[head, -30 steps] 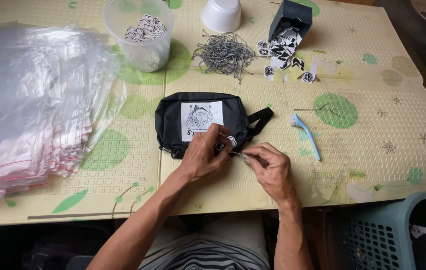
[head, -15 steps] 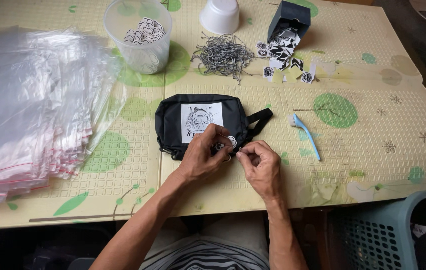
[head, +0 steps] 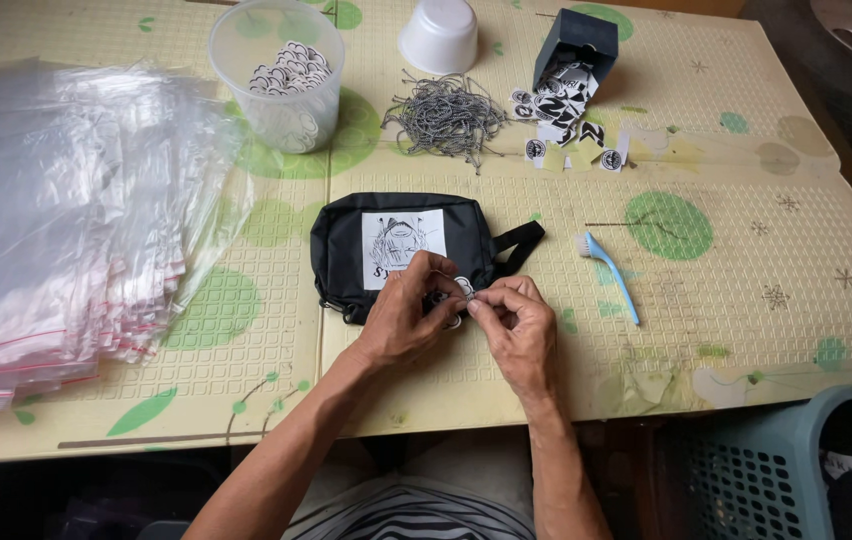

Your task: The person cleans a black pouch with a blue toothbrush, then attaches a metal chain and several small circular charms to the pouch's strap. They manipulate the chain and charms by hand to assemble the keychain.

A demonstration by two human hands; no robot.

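- small round tag [head: 462,287] pinched between both sets of fingers, at the front edge of the one black pouch [head: 401,245] on the bench [head: 746,300]
- left hand [head: 401,318] and right hand [head: 516,325] both closed on it, fixing it on looks to be the step in hand
- beyond fingers: one cord pile [head: 446,115], two cups, one blue brush [head: 611,272] to the right

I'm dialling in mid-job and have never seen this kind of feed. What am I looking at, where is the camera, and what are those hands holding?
No machine here: a person's two bare hands, filmed from a camera on their head, looking down at a mat-covered table. The left hand and right hand meet over a black pouch, pinching a small round tag at its edge. Around them: a stack of clear plastic bags, a clear tub of tags, a pile of grey strings, a tipped black box spilling stickers, a blue brush.
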